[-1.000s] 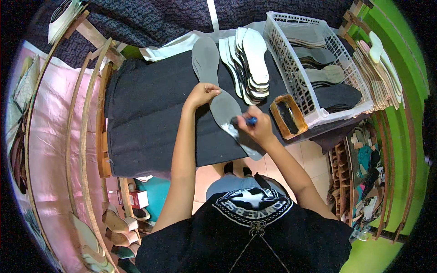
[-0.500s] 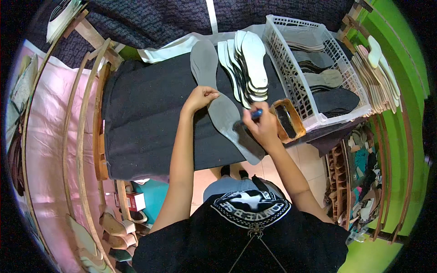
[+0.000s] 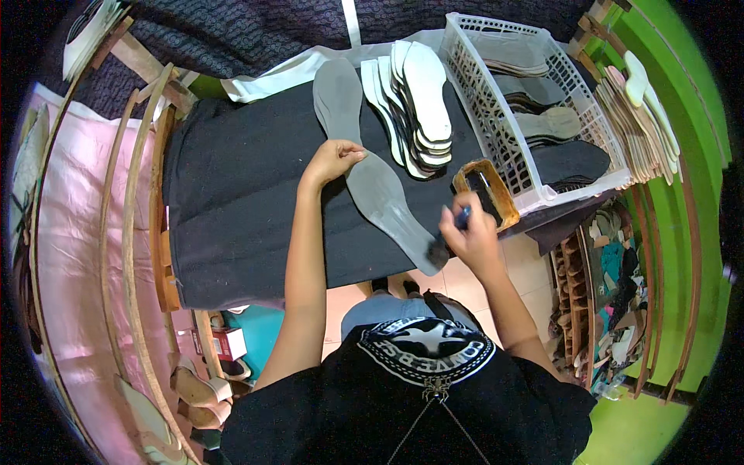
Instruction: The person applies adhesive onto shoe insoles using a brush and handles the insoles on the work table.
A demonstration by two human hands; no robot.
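Observation:
Two grey shoe insoles lie in line on the dark cloth of the table. My left hand (image 3: 333,161) pinches the edge of the nearer insole (image 3: 377,188) at its far end, where it meets the farther insole (image 3: 337,99). In my right hand (image 3: 473,236) is a brush with a blue handle (image 3: 463,218). Its dark bristles, blurred, touch the nearer insole's end by the table's front edge. A wet shine covers part of that insole. Just beyond my right hand stands a brown-stained rectangular tub (image 3: 505,208) with something dark inside.
White insoles (image 3: 425,97) lie in an overlapping stack beside the grey ones. A white plastic crate (image 3: 535,200) with insoles in dividing rows stands at the right. More insoles (image 3: 632,128) are stacked past it. Wooden rails (image 3: 133,263) run along the left.
My right hand has moved the brush nearer to me and rightward, from the middle of the insole to its near end. My left hand keeps its hold on the insole. The view has shifted slightly.

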